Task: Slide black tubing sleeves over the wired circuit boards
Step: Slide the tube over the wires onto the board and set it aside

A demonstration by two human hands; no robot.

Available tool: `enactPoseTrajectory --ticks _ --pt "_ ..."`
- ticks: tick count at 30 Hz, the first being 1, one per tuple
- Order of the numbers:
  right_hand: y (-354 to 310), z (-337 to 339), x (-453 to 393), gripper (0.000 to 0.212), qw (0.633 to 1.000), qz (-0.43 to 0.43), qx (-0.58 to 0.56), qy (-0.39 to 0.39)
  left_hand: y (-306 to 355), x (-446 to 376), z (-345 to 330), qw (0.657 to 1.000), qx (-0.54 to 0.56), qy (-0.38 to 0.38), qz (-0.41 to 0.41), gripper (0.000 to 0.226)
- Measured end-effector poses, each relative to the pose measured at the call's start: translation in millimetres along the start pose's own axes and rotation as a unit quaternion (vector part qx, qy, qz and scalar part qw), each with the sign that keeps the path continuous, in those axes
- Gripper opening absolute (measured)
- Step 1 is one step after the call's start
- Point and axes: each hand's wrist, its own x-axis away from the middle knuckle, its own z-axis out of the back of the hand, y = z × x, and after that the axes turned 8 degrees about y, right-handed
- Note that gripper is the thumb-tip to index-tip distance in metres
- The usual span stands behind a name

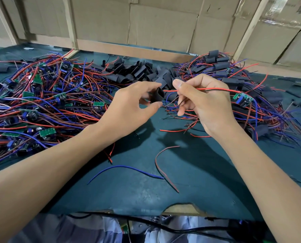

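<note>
Left hand (128,100) pinches an open sleeve (157,95); right hand (199,100) pinches the wires (216,89) of a bare board (242,99), tips just short of it. Sleeved boards (216,64) lie right; many unsleeved boards (46,95) remain left.

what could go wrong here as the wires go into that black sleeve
1. The left hand pinches the black sleeve with its mouth only partly open; the loose red and black wire ends could splay and catch on the rim.
2. The circuit board dangles beyond the right hand over the finished pile; its blue wires might snag there when pulled.
</note>
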Motion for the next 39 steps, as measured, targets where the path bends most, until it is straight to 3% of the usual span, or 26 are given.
enactPoseTrajectory --ticks 9,14,24,35,39 --pt "2 1 4 0.031 0.994 0.026 0.105 0.008 7 4 4 0.988 -0.042 -0.072 -0.131 0.045" --pt "-2 -6 10 0.029 0.992 0.035 0.106 0.06 12 6 2 0.983 -0.031 -0.086 -0.156 0.043" --pt "-4 -15 11 0.046 0.969 0.055 0.167 0.174 22 14 -4 0.976 -0.001 -0.117 -0.183 0.043" --pt "-12 -10 8 0.054 0.989 -0.105 0.017 0.105 21 11 -2 0.979 -0.024 -0.098 -0.178 0.043" --pt "-15 -2 3 0.044 0.988 -0.15 -0.007 0.027 18 10 -2 0.978 -0.056 -0.099 -0.174 0.041"
